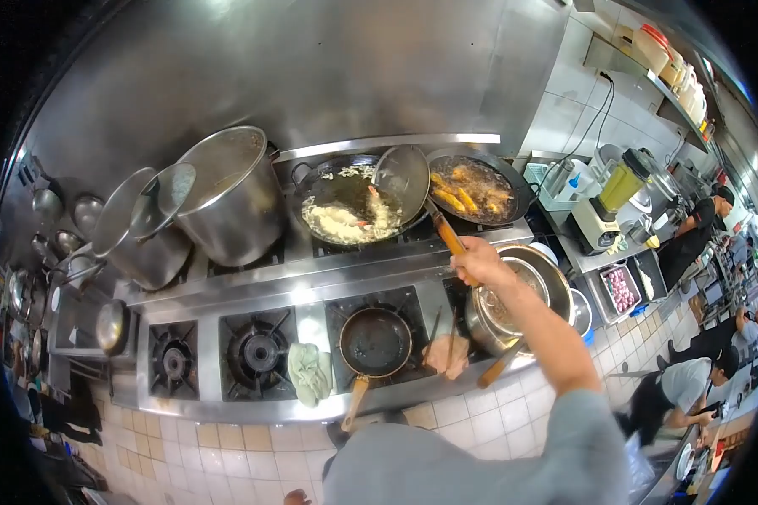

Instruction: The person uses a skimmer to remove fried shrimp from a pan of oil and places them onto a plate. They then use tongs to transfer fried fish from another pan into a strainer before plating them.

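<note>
- Left hand (pixel 294 497): only a sliver shows at 6 o'clock on the lower edge. I cannot tell whether its fingers are apart or together.
- Right hand (pixel 477 263): it reaches out from a grey sleeve toward 1 o'clock, fingers clamped around the wooden handle of a round metal skimmer (pixel 403 177).
- Near row of the stainless steel stove surface (pixel 312 295): a small black frying pan with a wooden handle (pixel 375 341) sits on a burner at 9 o'clock of the hand. A crumpled pale green cloth (pixel 310 373) lies just beside the pan at its 8 o'clock.
- Nested shiny steel mixing bowls (pixel 526 286) stand right under the forearm, at 4 o'clock of the hand.
- The skimmer's disc is tilted over the 2 o'clock rim of a wide black wok of bubbling oil and pale battered food (pixel 345 210).
- A second black wok holding golden fried pieces (pixel 476 189) sits just beside the first, at its 3 o'clock.
- A tall steel stockpot (pixel 232 198) stands at 9 o'clock of the first wok.
- Far off at 3 o'clock, a blender with yellow-green liquid (pixel 619 187) stands on a side counter, and other people in dark clothes (pixel 691 240) work beyond it.
</note>
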Demonstrator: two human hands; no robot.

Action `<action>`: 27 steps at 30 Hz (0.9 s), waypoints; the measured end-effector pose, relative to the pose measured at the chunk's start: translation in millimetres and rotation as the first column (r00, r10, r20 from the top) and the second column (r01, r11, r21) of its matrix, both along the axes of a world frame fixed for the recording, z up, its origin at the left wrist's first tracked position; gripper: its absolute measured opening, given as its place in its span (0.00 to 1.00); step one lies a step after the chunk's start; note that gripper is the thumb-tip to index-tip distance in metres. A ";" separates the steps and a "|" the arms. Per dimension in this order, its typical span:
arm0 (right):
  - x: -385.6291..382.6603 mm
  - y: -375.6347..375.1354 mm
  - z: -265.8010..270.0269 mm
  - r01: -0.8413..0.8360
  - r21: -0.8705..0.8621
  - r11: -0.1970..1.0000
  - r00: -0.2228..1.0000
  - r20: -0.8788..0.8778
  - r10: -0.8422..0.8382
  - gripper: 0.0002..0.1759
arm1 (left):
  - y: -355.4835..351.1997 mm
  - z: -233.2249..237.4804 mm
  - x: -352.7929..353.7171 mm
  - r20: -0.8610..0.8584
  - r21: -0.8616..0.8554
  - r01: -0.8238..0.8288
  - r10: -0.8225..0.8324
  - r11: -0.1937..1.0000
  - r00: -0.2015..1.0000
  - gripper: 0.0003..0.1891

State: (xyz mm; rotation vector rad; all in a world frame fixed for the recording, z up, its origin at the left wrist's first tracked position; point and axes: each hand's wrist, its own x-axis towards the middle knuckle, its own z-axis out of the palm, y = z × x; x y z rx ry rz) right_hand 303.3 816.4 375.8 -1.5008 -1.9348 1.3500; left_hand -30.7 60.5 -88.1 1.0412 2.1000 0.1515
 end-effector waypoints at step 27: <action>22.5 13.8 58.8 -0.452 0.547 0.705 0.888 0.348 0.299 0.34 | -46.2 16.2 62.5 -0.093 0.147 -0.030 0.044 0.989 0.995 0.12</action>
